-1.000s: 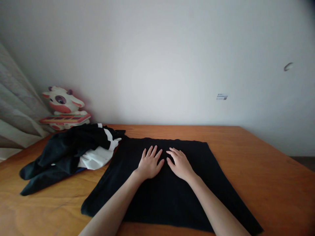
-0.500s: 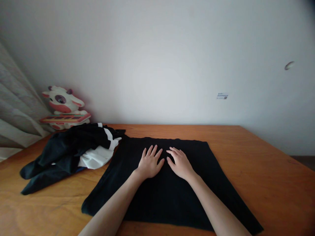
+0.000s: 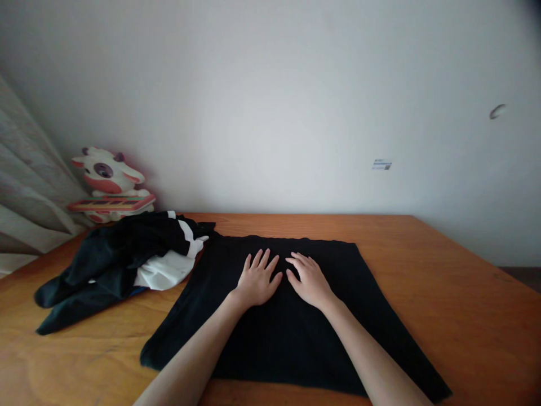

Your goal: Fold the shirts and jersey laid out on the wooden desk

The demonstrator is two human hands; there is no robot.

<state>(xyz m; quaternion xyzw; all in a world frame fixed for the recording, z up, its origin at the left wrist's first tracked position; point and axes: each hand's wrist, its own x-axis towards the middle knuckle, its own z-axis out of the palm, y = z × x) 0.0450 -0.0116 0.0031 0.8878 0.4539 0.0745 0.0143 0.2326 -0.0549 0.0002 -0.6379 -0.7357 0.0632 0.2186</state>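
Observation:
A black piece of cloth (image 3: pixel 291 344) lies spread out flat in front of me, wider at its near edge than at its far one. What kind of garment it is, if any, I cannot make out. My left hand (image 3: pixel 258 280) rests palm down on its upper middle, fingers spread. Just to the right, my right hand (image 3: pixel 309 280) also lies on the cloth, fingers stretched and slightly bent. A small gap separates the two hands, and neither grips anything.
A rumpled heap of black and white clothes (image 3: pixel 114 254) lies at the left, touching the cloth's far left corner. Behind it sits a cow-shaped toy keyboard (image 3: pixel 112 186). The wooden table (image 3: pixel 456 316) meets a white wall (image 3: pixel 270 113); a curtain (image 3: pixel 29 186) hangs at far left.

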